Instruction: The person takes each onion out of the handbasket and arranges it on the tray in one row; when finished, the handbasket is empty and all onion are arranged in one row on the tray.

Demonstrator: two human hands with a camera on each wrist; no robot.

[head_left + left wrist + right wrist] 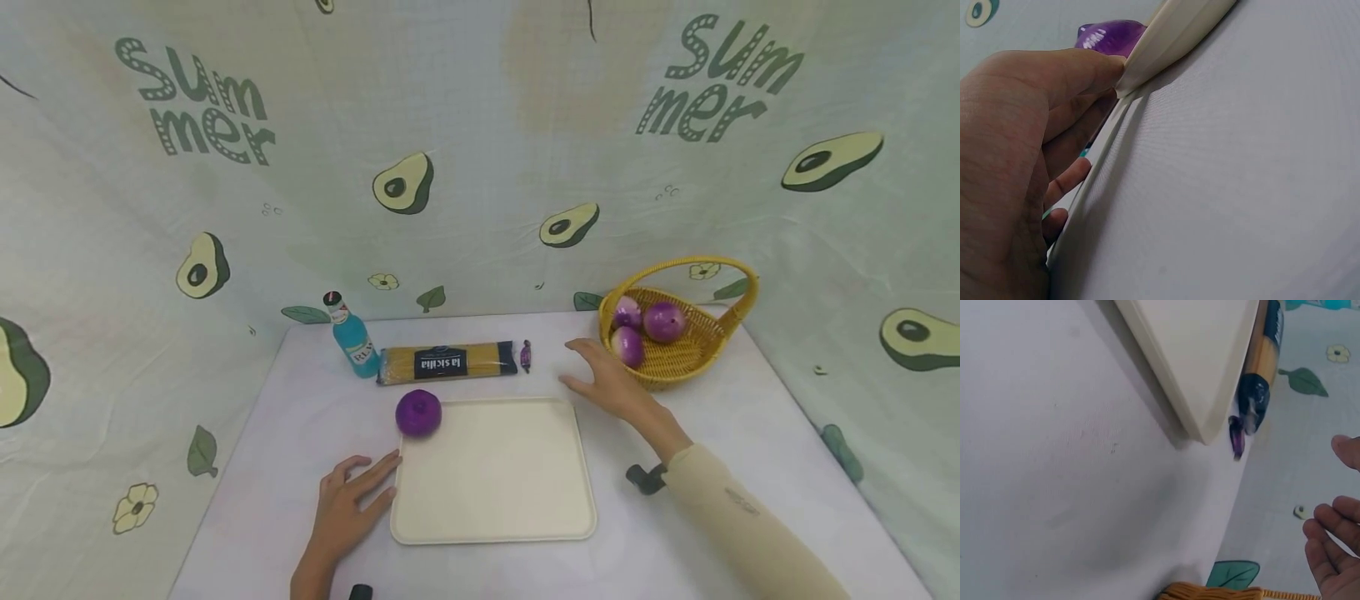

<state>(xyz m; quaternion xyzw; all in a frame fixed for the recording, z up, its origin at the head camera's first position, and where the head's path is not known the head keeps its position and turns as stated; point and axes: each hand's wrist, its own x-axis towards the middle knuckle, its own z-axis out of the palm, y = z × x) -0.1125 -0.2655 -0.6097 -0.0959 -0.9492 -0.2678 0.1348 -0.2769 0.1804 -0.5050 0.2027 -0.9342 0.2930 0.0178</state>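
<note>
My left hand (348, 504) touches the left rim of a cream tray (495, 475), with index finger and thumb extended to the edge. In the left wrist view the thumb (1094, 72) lies against that rim. A round purple onion (418, 413) sits on the tray's far left corner. My right hand (611, 379) holds nothing, its thumb and fingers spread apart, just left of a yellow wicker basket (693, 367). Inside the basket are three purple-and-white onions (664, 322). The right wrist view shows the right fingers (1329, 550) relaxed above the table.
Behind the tray lie a pack of spaghetti (450, 362) and a purple wrapped candy (526, 357). A blue bottle (356, 342) with a dark cap is at the far left. Avocado-printed cloth (480, 125) hangs around the white table (300, 417).
</note>
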